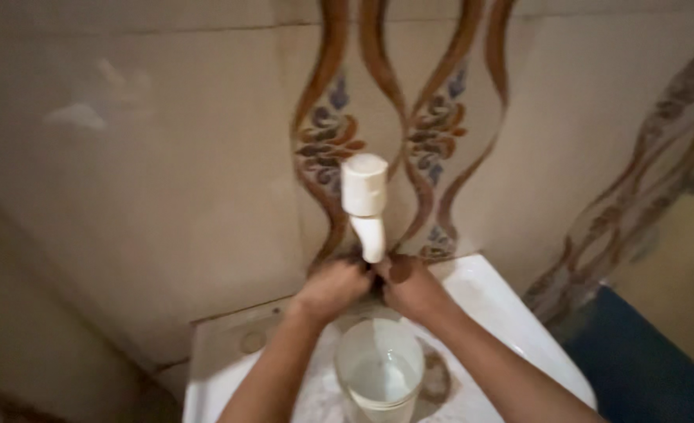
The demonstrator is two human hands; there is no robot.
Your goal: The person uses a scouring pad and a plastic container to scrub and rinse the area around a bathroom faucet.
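1. Head view, looking down at a white sink [511,313] set against a tiled wall [167,172] with brown wavy bands and blue-brown leaf motifs.
2. A white plastic tap [365,205] stands out from the wall above the basin. Its long axis runs near vertical in the frame: broad cap on top, narrower spout pointing down.
3. Left hand [333,287] and right hand [411,285] meet directly under the spout, knuckles toward the wall, pressed close together side by side. Fingers curl inward around something dark between them; what it is cannot be told from the blur.
4. Key relation: the spout tip lies just above and between the two hands, touching or nearly touching them. Neither hand is clearly nearer; the right sits slightly closer to the tip.
5. A clear plastic container [380,374], round and open-topped, stands in the basin below the hands, between the forearms, nearer the camera. It appears to hold some water.
6. A drain hole [434,379] shows just beside the container, to its right.
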